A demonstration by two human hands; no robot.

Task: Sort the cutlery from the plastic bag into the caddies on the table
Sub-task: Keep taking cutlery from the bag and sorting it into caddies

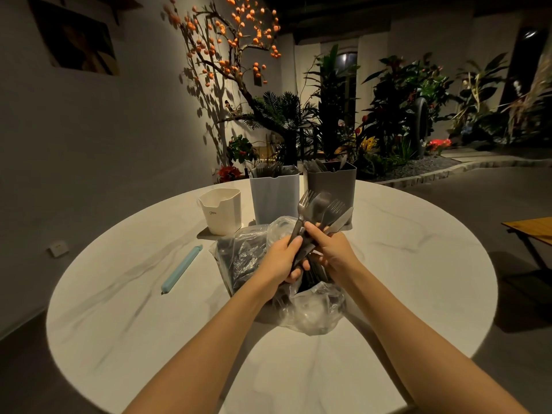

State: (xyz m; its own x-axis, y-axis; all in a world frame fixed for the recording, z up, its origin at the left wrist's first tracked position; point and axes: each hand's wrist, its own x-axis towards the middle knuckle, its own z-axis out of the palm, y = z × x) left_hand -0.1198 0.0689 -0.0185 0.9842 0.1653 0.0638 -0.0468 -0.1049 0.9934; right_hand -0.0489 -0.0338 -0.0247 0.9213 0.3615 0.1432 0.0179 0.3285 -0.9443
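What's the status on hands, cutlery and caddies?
Both hands, left and right, grip cutlery bunch above plastic bag. Blue, grey caddies part-filled. Path unobstructed.

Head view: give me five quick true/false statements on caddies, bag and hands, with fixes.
1. Both hands grip one bundle of cutlery above the plastic bag. True: left hand and right hand.
2. Three caddies stand on the table. True: white caddy, blue caddy, grey caddy.
3. The white caddy holds forks. False: no cutlery shows in it.
4. The blue clip seals the bag. False: it lies on the table, left of the bag.
5. The bundle is only spoons. False: fork tines and a knife blade show.
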